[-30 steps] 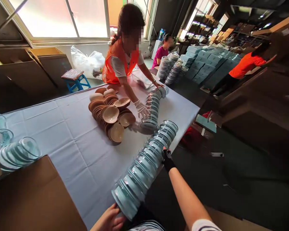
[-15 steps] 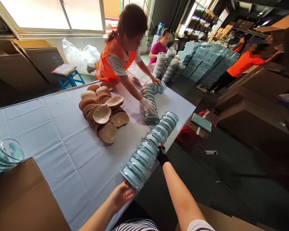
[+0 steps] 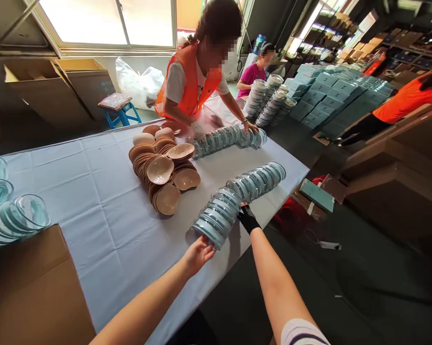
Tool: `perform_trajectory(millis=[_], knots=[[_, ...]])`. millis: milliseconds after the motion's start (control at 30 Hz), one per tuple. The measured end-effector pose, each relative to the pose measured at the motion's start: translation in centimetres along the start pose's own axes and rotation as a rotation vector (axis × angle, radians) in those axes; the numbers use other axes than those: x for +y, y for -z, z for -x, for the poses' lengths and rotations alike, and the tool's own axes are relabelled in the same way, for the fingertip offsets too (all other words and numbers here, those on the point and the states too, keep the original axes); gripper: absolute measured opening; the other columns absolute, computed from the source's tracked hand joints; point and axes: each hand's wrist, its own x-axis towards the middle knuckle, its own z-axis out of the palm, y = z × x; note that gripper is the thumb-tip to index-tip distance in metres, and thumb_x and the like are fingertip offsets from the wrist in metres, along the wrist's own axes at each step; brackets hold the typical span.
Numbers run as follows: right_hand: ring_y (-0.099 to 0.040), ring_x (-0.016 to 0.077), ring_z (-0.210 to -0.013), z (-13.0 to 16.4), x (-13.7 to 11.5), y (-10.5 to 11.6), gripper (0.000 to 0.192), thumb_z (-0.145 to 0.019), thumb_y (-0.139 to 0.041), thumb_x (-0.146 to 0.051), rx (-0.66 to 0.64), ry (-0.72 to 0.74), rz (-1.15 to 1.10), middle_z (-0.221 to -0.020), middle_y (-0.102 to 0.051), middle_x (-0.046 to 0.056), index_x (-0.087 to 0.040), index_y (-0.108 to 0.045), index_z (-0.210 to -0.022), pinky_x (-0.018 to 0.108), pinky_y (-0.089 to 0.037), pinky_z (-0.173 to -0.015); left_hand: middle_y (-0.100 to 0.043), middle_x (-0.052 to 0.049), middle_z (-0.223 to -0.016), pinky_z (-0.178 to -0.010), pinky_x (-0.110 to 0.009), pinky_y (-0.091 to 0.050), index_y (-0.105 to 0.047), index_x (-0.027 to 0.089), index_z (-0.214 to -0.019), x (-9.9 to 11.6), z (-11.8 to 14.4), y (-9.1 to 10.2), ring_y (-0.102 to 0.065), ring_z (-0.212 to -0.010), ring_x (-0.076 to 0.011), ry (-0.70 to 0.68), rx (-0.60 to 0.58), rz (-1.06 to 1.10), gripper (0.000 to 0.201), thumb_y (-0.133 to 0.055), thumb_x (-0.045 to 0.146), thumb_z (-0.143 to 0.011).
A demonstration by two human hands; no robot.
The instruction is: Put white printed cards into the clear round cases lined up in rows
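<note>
Left hand (image 3: pixel 198 253) is pressing open fingers against the near end of the long row of glass bowls (image 3: pixel 237 199), lying on its side at frame centre on the white tablecloth (image 3: pixel 104 215). Right hand (image 3: pixel 247 218), black-gloved, is cupping the row's side mid-length; grip not clear. Co-worker in orange vest (image 3: pixel 190 86) is holding a second bowl row (image 3: pixel 226 139) above. Brown dishes (image 3: pixel 162 170) are piled centre-left.

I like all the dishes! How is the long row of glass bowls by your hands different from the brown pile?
The row of glass bowls is see-through and bluish; the brown pile is solid tan. The row lies in one bent line, touched by the left hand and gloved right hand; the pile spreads loosely, untouched. Both sit on the white tablecloth.
</note>
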Motion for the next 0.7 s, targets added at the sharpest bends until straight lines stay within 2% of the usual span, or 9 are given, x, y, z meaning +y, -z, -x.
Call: perform_trajectory(millis=[100, 200, 300, 367, 467, 567, 633, 700], knots=[[-0.061, 0.0118, -0.076, -2.4, -2.2, -2.7, 0.058, -0.07, -0.07, -0.037, -0.038, 0.048, 0.031, -0.109, -0.066, 0.001, -0.031, -0.054, -0.126, 0.024, -0.053, -0.072, -0.049, 0.001, -0.143, -0.085, -0.026, -0.049, -0.045, 0.035, -0.131, 2.6, -3.8, -2.2, -0.056, -0.123, -0.0189, -0.028, 0.057, -0.027, 0.07, -0.052, 0.011, -0.066], [-0.062, 0.0119, -0.083, -2.1, -1.9, -4.3, 0.056, -0.069, -0.07, -0.042, -0.032, 0.082, 0.029, -0.112, -0.066, 0.002, -0.029, -0.056, -0.121, 0.023, -0.052, -0.075, -0.039, -0.001, -0.153, -0.087, -0.026, -0.048, -0.022, 0.037, -0.148, 5.7, -6.7, -3.6, -0.054, -0.127, -0.0179, -0.051, 0.097, -0.1, 0.088, -0.048, 0.009, -0.069], [-0.065, 0.0152, -0.091, 1.2, 0.9, -4.2, 0.059, -0.063, -0.075, -0.047, -0.047, 0.083, 0.03, -0.115, -0.066, 0.005, -0.026, -0.06, -0.115, 0.026, -0.053, -0.08, -0.032, -0.002, -0.158, -0.089, -0.026, -0.048, -0.017, 0.039, -0.152, 7.5, -8.1, -3.3, -0.051, -0.13, -0.0176, -0.089, 0.138, -0.195, 0.094, -0.052, 0.012, -0.069], [-0.065, 0.0177, -0.092, 4.8, 4.4, -3.7, 0.063, -0.057, -0.079, -0.052, -0.084, 0.057, 0.072, -0.11, -0.068, 0.006, -0.023, -0.062, -0.111, 0.029, -0.053, -0.081, -0.032, -0.003, -0.159, -0.093, -0.028, -0.046, -0.02, 0.037, -0.152, 7.0, -7.3, -1.5, -0.05, -0.131, -0.0175, -0.096, 0.129, -0.319, 0.092, -0.054, 0.016, -0.07], [-0.066, 0.0192, -0.086, 10.6, 11.2, -3.2, 0.069, -0.051, -0.08, -0.062, -0.187, -0.052, 0.203, -0.099, -0.071, 0.007, -0.022, -0.064, -0.106, 0.032, -0.052, -0.079, -0.042, -0.006, -0.154, -0.098, -0.035, -0.045, -0.03, 0.033, -0.15, 4.0, -2.8, 4.0, -0.053, -0.128, -0.0195, -0.046, 0.099, -0.597, 0.085, -0.054, 0.02, -0.069], [-0.067, 0.0216, -0.078, 15.9, 17.9, -4.1, 0.076, -0.04, -0.082, -0.066, -0.378, -0.305, 0.422, -0.088, -0.072, 0.007, -0.021, -0.065, -0.098, 0.036, -0.053, -0.075, -0.066, -0.009, -0.126, -0.097, -0.045, -0.046, -0.059, 0.024, -0.129, -0.7, 5.0, 10.7, -0.062, -0.112, -0.0266, -0.035, 0.205, -0.588, 0.072, -0.062, 0.015, -0.058], [-0.069, 0.024, -0.086, 19.1, 21.6, -6.0, 0.073, -0.043, -0.08, -0.068, -0.525, -0.396, 0.542, -0.096, -0.073, 0.007, -0.024, -0.065, -0.1, 0.039, -0.054, -0.081, -0.073, -0.007, -0.105, -0.098, -0.048, -0.045, -0.071, 0.023, -0.109, -3.7, 11.5, 15.1, -0.065, -0.103, -0.0289, -0.137, 0.328, -0.517, 0.057, -0.065, 0.011, -0.053], [-0.069, 0.0255, -0.098, 22.1, 24.6, -9.0, 0.067, -0.051, -0.075, -0.068, -0.659, -0.387, 0.634, -0.105, -0.073, 0.005, -0.03, -0.063, -0.104, 0.039, -0.055, -0.088, -0.074, -0.004, -0.099, -0.1, -0.049, -0.044, -0.074, 0.026, -0.099, -6.1, 18.8, 19.4, -0.066, -0.102, -0.0294, -0.33, 0.491, -0.562, 0.046, -0.064, 0.012, -0.056]])
